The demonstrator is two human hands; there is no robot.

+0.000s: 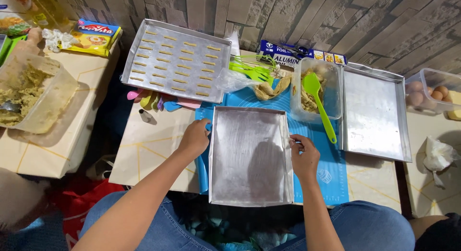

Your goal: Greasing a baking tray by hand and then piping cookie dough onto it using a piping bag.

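Observation:
An empty metal baking tray (249,157) lies on a blue silicone mat (331,176) in front of me. My left hand (196,137) grips the tray's left rim. My right hand (303,155) holds the right rim. A clear tub of dough (318,90) with a green spatula (321,104) in it stands just beyond the tray. A second tray (175,59), filled with rows of small piped dough strips, rests tilted at the back left.
Another empty tray (375,114) lies to the right. A box of eggs (432,90) is at far right, a large dough tub (31,92) at far left. A foil box (300,53), green whisk (249,66), piping nozzle (145,116) and coloured spoons (153,100) lie about.

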